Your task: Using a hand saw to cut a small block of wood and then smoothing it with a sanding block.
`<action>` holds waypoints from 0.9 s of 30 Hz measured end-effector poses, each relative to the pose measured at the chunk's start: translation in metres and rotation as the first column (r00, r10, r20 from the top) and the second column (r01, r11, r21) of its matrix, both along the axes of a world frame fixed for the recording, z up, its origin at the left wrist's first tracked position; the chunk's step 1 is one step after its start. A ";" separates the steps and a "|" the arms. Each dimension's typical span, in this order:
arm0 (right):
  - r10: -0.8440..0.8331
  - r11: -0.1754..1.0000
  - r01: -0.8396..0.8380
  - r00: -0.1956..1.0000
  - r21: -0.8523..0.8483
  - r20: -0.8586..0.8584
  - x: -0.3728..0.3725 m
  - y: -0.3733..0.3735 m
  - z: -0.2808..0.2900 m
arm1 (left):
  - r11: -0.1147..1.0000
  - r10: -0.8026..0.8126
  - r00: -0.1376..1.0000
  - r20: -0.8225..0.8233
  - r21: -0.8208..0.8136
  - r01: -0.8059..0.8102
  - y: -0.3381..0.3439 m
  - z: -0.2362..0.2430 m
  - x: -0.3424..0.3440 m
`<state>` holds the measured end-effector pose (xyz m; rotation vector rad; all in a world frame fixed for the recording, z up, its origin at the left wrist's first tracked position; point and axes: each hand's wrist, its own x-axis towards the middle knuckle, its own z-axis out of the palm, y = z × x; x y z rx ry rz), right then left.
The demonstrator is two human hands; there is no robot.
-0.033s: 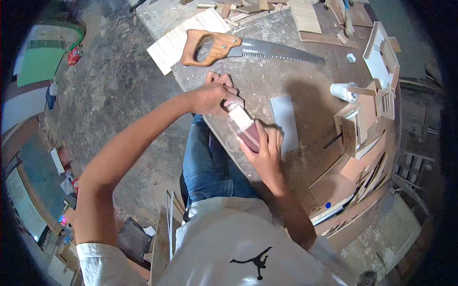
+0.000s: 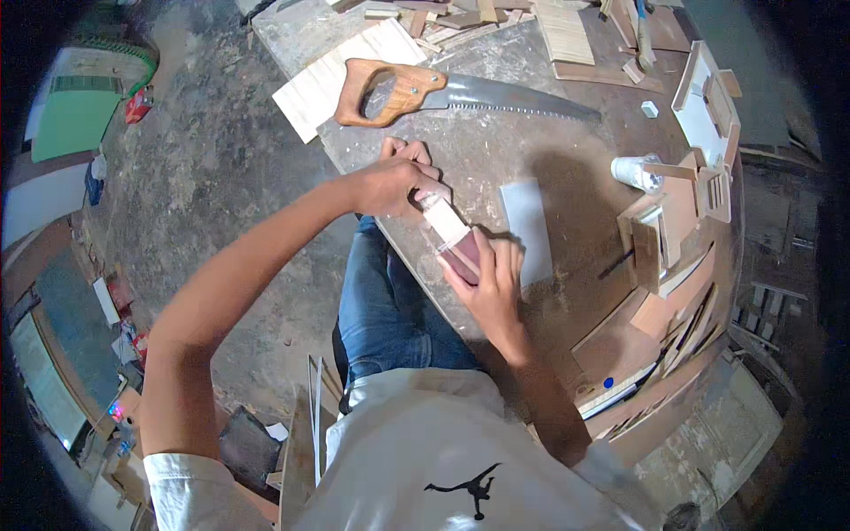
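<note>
My left hand (image 2: 396,186) is closed on the far end of a small pale wooden block (image 2: 445,219) at the table's near left edge. Its fingers are curled, and the thumb lies against the block. The fingers and thumb of my right hand (image 2: 498,288) pinch a reddish-brown piece of sandpaper (image 2: 462,257) against the block's near end. How far the sandpaper wraps underneath is hidden. Just right of my hands a flat white rectangular piece (image 2: 527,232) lies on the table. Beyond them rests a handsaw (image 2: 469,93) with a wooden handle, its teeth facing me.
A pale board (image 2: 297,93) juts past the table's left edge under the saw handle. Wood offcuts (image 2: 460,18) lie at the back. To the right stand a white cup (image 2: 637,173), a wooden box-like assembly (image 2: 651,243) and stacked wood strips (image 2: 682,354). A hammer (image 2: 644,40) lies far right.
</note>
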<state>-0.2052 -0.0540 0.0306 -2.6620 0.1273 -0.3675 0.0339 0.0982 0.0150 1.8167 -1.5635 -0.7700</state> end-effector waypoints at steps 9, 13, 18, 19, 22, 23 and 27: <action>-0.022 0.999 0.022 1.000 0.027 0.002 -0.003 0.003 0.004 | 0.998 -0.023 1.000 0.012 0.061 0.022 0.000 0.000 -0.001; 0.003 1.000 -0.003 1.000 -0.002 -0.015 0.066 0.014 0.016 | 1.000 -0.006 0.998 0.065 0.003 0.006 0.000 -0.013 0.005; -0.012 1.000 0.011 1.000 -0.020 -0.018 -0.005 -0.002 0.001 | 0.998 -0.026 0.999 0.028 0.059 0.025 -0.001 0.001 0.003; 0.000 1.000 0.001 1.000 -0.025 0.020 0.018 0.000 0.002 | 0.997 -0.014 1.000 0.024 0.070 0.012 -0.004 -0.001 0.003; -0.001 1.000 0.002 0.999 -0.029 0.037 0.045 0.007 0.009 | 0.999 -0.003 0.996 0.090 0.041 0.000 -0.001 -0.007 0.007; -0.003 1.000 0.004 1.000 -0.029 0.018 0.047 0.010 0.009 | 0.999 -0.016 0.996 0.082 0.032 0.014 -0.002 -0.006 0.004; -0.057 0.997 0.059 0.997 -0.040 0.044 -0.007 0.002 0.003 | 0.996 -0.036 0.996 0.087 0.089 0.028 -0.003 0.003 0.002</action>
